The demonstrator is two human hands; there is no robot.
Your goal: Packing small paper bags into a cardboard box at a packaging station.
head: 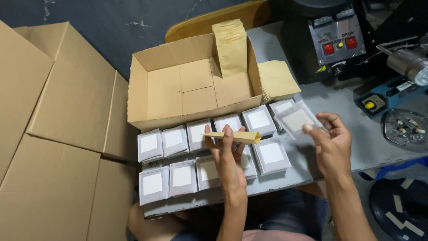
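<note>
**Two hands, kraft pouch + clear sachet over stacked packets**

Head cam: L hand (229, 158) is raised, palm toward the wearer, forearm coming up from bottom centre. Its fingers pinch a flat brown kraft pouch (234, 136), held roughly level w/ the open mouth pointing right. R hand (332, 145) is raised at about the same height, wrist bent, thumb & fingertips closed on a clear sachet (296, 120) w/ a pale square insert, tilted, just right of the pouch and not touching it.

Both hover over the grey table (352, 143), above stacks of white-faced packets (183, 176). Count: approx 5 stacks in the back row, approx 5 in the front row, some partly hidden behind the L hand, so exact no. can't be told.

Behind them: 1 open cardboard box (191, 85), 1 bundle of kraft pouches (231, 47) standing inside at the right wall, 1 more pile of kraft pouches (277, 79) lying beside the box. Flattened cardboard (53, 134) at left. 1 black machine w/ 2 red buttons (336, 42) at the back right.
</note>
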